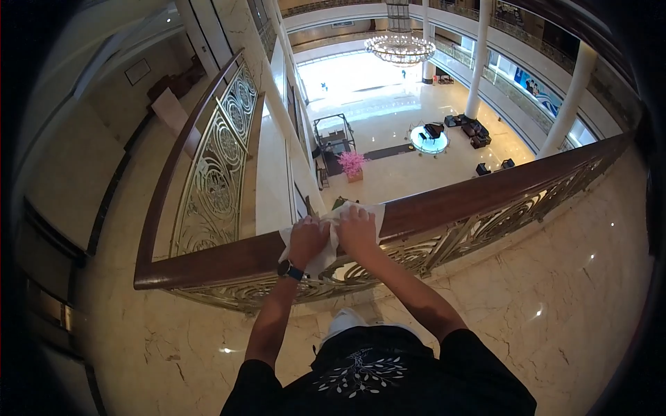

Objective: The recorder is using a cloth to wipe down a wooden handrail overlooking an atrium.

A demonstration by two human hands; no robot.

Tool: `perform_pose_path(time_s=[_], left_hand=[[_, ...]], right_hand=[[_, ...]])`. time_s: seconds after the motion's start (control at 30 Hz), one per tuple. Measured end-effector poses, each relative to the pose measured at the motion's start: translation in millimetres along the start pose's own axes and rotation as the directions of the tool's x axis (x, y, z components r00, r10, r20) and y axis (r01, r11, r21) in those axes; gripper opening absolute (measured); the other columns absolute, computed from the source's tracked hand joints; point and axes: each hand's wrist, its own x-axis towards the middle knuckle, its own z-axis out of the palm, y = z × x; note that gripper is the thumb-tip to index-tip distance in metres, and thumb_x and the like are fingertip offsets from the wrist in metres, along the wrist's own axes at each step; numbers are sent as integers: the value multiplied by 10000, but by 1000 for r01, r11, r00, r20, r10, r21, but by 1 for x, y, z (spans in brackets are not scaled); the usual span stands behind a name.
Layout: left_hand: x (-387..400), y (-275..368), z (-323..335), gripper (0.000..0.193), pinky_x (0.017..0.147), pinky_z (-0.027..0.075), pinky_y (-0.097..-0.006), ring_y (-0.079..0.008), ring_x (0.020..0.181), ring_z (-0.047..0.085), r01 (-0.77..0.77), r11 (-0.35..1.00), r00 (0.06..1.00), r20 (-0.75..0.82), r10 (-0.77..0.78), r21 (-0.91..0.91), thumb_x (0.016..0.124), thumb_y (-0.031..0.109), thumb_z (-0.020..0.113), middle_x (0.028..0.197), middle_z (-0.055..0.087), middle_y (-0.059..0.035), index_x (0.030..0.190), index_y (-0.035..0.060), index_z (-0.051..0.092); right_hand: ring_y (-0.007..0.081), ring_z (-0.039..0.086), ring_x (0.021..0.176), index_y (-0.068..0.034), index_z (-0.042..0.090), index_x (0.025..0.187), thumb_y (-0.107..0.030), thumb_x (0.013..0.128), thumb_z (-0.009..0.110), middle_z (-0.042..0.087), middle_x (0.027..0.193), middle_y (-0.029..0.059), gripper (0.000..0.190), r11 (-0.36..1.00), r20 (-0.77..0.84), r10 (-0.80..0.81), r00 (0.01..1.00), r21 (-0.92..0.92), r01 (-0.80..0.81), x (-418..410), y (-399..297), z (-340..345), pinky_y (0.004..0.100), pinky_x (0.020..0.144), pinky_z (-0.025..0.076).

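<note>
A thin white cloth lies draped over the dark wooden handrail of a balcony, and part of it hangs down the near side. My left hand, with a watch on its wrist, grips the cloth on top of the rail. Close beside it on the right, my right hand presses on the cloth with bent fingers. The fingertips of both hands partly sink into the folds, and the cloth under the palms is hidden.
Below the rail runs an ornate metal balustrade. At the left the rail turns a corner towards a second patterned panel. Beyond it is a drop to a lobby with a grand piano and a pink tree. A chandelier hangs above.
</note>
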Motion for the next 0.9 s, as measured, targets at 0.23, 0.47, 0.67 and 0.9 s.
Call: perform_pose_path(time_s=[0.23, 0.47, 0.67, 0.9], left_hand=[[-1, -23, -11, 390, 909, 546, -524, -406, 1003, 713, 57, 923, 998, 56, -38, -380, 1069, 344, 484, 1079, 742, -189, 1113, 50, 738], [33, -50, 12, 544, 957, 548, -499, -405, 1064, 714, 9, 999, 901, 432, -28, 45, 1071, 473, 411, 1191, 732, -225, 1202, 60, 739], [52, -36, 10, 753, 1060, 511, -486, -418, 1213, 667, 415, 910, 790, 493, -364, 6, 976, 639, 432, 1262, 709, -253, 1214, -5, 741], [13, -17, 15, 492, 858, 574, -533, -411, 963, 732, 288, 957, 939, 202, -279, -20, 1032, 403, 470, 983, 741, -251, 913, 2, 729]], right_hand=[[360, 650, 1120, -67, 730, 1188, -334, 980, 591, 704, 1191, 173, 366, 987, -301, -154, 941, 0, 161, -10, 39, 27, 566, 1023, 444], [393, 714, 1069, -42, 695, 1267, -496, 996, 482, 754, 1082, 228, 570, 989, 411, -78, 908, 145, 20, 55, 46, 15, 539, 1034, 491], [395, 705, 1145, -31, 781, 1100, -615, 962, 482, 744, 1179, 241, 670, 986, 456, 45, 889, 121, -112, 70, 48, 25, 502, 1042, 499], [378, 687, 1188, -10, 742, 1195, -596, 987, 462, 729, 1231, 233, 683, 990, 411, 41, 910, 106, -93, 41, 41, 17, 533, 1081, 452]])
